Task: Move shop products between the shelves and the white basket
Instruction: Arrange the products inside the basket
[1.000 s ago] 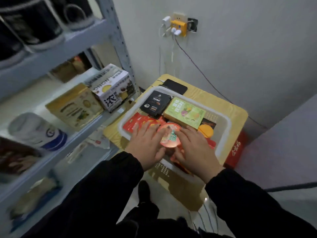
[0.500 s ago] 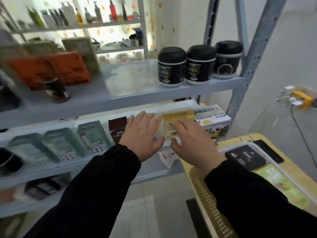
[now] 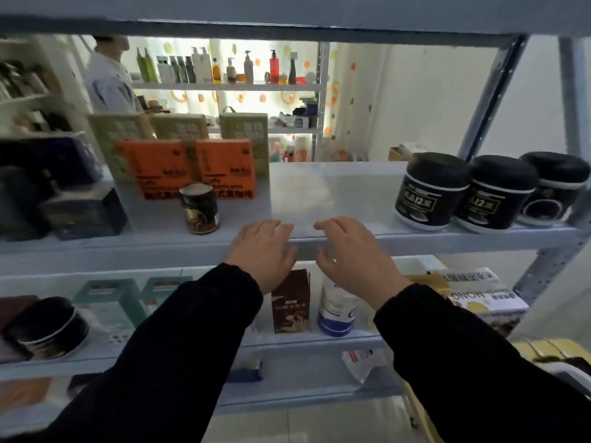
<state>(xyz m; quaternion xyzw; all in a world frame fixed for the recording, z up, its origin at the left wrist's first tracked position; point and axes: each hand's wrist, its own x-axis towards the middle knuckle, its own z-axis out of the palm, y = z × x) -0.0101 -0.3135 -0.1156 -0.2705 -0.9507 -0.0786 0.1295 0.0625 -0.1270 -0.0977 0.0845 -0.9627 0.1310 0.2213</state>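
Shop products on all sides of the hands, none in them: left hand (image 3: 262, 251) and right hand (image 3: 351, 251) side by side at the front lip of the middle shelf (image 3: 335, 187), fingers loosely bent and relaxed, gripping nothing, a narrow gap between. Just beyond the fingertips, a bare stretch of that shelf. Probably the start of a reach for stock, though impossible to tell for which item. To do it well: settle on one product, wrap fingers round its sides rather than its lid, lift straight up clear of the neighbours, then carry low under the shelf above. Near the left hand, to its left, a small dark can (image 3: 200, 207) with a pale top, upright; behind it, orange boxes (image 3: 224, 167) standing on edge. Well to the right of the right hand, three black jars (image 3: 431, 190) with domed lids and white bands, close in a row. Beneath the wrists, a brown carton (image 3: 291, 302) beside a white-and-blue tub (image 3: 337, 306). Far down to the right, only a sliver of rim of the white basket (image 3: 575, 372).
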